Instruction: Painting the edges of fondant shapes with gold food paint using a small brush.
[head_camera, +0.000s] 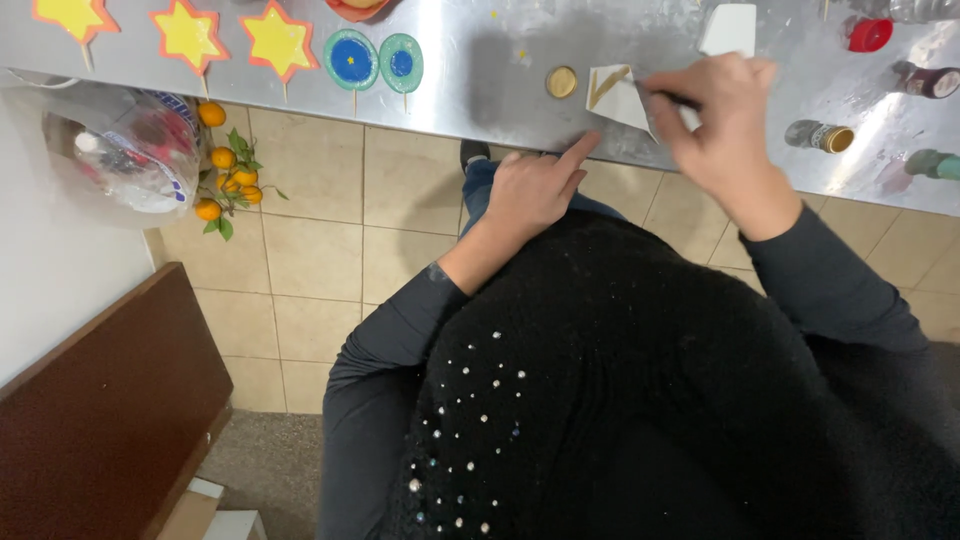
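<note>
the right hand is closed in a pinch around a thin dark brush, whose tip sits on a white paper piece bearing gold strokes. the piece lies on the metal table just left of that hand, close to the table's near edge. the left hand is loosely curled, holding nothing, forefinger stretched to press the table at the piece's lower corner.

risks, as judged: the hold-down is one fingertip at a corner, so a sideways brush pull could swing the piece and smear the wet gold. the piece lies so near the edge that a slip could push it off onto the tiled floor. the right wrist overhangs the painted area and could drag through fresh strokes.

clearances: a gold lid lies just left of the piece, within a careless sweep. a second white piece lies beyond the right hand. a red cap and small paint bottles crowd the right hand's outer side, leaving little elbow room there. open table lies left of the lid, up to the blue discs and yellow stars.
</note>
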